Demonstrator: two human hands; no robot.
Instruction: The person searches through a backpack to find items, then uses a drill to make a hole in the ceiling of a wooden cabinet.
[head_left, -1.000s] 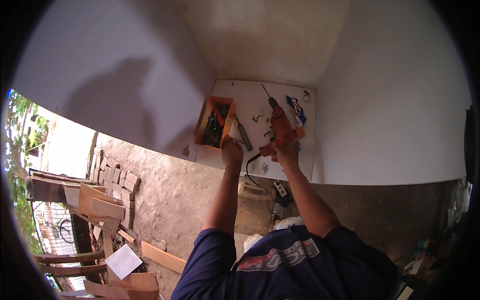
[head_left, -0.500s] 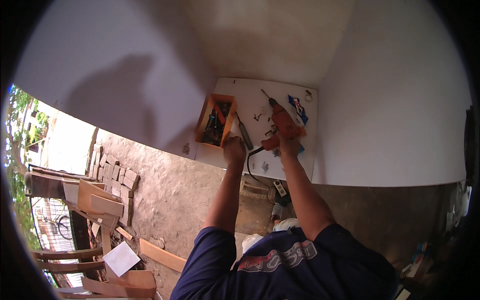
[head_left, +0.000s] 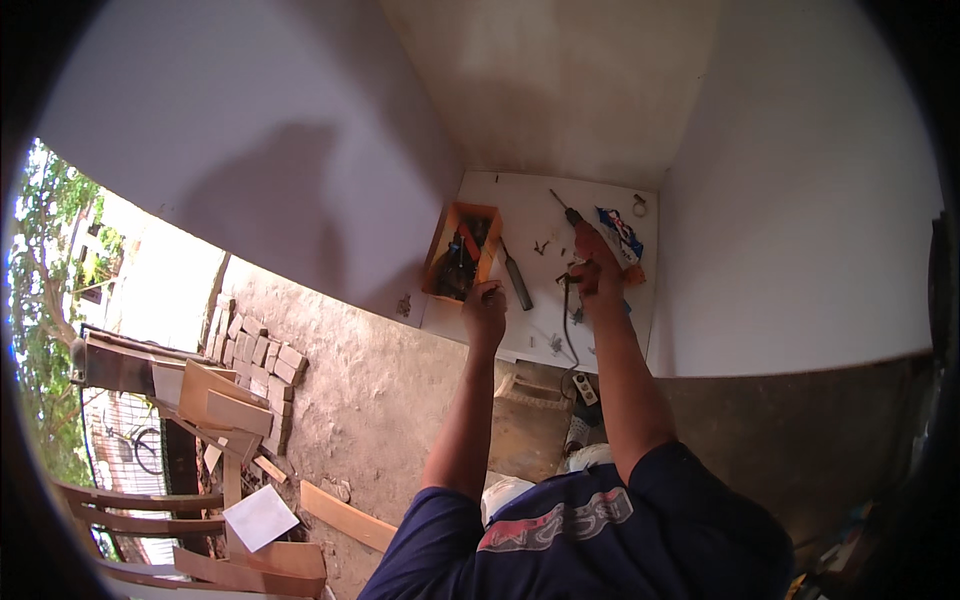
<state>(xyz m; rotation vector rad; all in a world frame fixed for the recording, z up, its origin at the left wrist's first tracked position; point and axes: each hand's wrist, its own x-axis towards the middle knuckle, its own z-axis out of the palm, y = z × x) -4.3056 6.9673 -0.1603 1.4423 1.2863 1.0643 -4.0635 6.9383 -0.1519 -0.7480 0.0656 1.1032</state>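
Observation:
My right hand is closed around the handle of an orange-red power drill, whose long bit points away and slightly left. The drill rests on or just above a white board; which, I cannot tell. Its dark cord hangs off the near edge. My left hand is curled at the near right corner of an orange open box of hand tools. Whatever its fingers hold is hidden. Between the hands lies a dark-handled chisel-like tool. Small metal pieces are scattered nearby.
White panels stand left and right of the board. A blue-and-white packet and a ring-shaped piece lie beyond the drill. A power strip sits below the near edge. Bricks and wood offcuts lie left.
My right hand has shifted its grip on the drill, and the handle has turned toward me. My left hand stays by the box. The whole view has shifted slightly.

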